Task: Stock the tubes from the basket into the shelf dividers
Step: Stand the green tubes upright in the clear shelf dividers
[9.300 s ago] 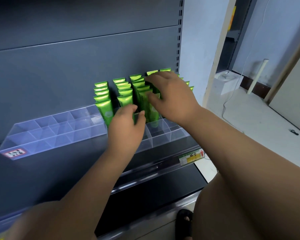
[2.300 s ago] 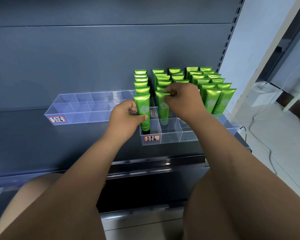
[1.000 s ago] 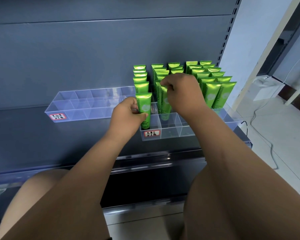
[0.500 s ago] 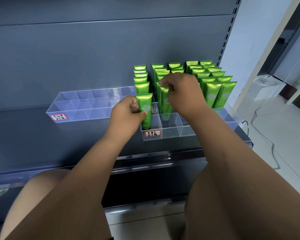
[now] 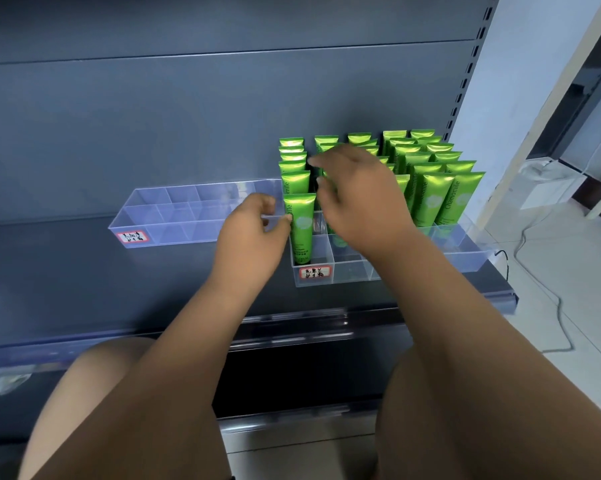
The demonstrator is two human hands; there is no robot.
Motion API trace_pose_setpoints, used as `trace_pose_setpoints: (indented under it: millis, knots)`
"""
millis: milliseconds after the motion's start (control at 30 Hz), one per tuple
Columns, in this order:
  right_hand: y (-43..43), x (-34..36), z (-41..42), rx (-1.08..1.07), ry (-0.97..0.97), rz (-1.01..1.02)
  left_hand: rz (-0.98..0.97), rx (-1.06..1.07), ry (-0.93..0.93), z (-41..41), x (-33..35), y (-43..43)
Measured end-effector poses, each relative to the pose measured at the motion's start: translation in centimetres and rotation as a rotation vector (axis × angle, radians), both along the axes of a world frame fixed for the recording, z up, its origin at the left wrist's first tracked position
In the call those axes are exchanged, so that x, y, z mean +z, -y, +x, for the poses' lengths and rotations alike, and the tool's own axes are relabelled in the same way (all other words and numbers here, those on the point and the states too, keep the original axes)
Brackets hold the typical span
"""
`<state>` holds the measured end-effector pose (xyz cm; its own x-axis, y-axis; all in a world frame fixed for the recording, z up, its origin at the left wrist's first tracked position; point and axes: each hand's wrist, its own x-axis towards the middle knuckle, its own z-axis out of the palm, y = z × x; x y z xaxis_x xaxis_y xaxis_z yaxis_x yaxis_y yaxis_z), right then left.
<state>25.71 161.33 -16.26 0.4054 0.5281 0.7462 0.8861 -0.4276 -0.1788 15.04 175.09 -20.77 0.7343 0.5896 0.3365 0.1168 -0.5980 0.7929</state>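
Observation:
Several green tubes (image 5: 430, 195) stand upright in rows in a clear divider tray (image 5: 347, 271) on the grey shelf. The front tube (image 5: 299, 223) of the leftmost column stands in the front cell. My left hand (image 5: 254, 233) is just left of it, fingers loosely bent, a fingertip touching the tube's left edge without gripping it. My right hand (image 5: 358, 199) hovers over the second column with fingers relaxed and spread, hiding the tubes there; only a tube's lower end shows under it. No basket is in view.
A second clear divider tray (image 5: 174, 216) with a red-edged label sits to the left with no tubes in it. The shelf's front rail (image 5: 292, 317) runs below. At the right are a tiled floor, a white box (image 5: 548, 181) and a cable.
My left hand has let go of the front tube, which now stands in its cell. My right hand has lifted off the tube it pinched and opened.

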Motion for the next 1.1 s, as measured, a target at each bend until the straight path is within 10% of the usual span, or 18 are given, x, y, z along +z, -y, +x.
trace_pose_setpoints:
  millis: [433,700,1100]
  knots:
    - [-8.7,-0.5,-18.2,0.348,-0.244,-0.238,0.596,0.54,-0.284,-20.6,1.7,-5.3]
    - [-19.1,-3.7,-37.4,0.765,-0.198,-0.279,0.397,1.043,-0.516,-41.2,-2.9,-6.5]
    - [-29.1,-13.5,-53.2,0.931,-0.355,-0.951,-0.003,1.315,-0.783,-56.7,-12.9,-7.5]
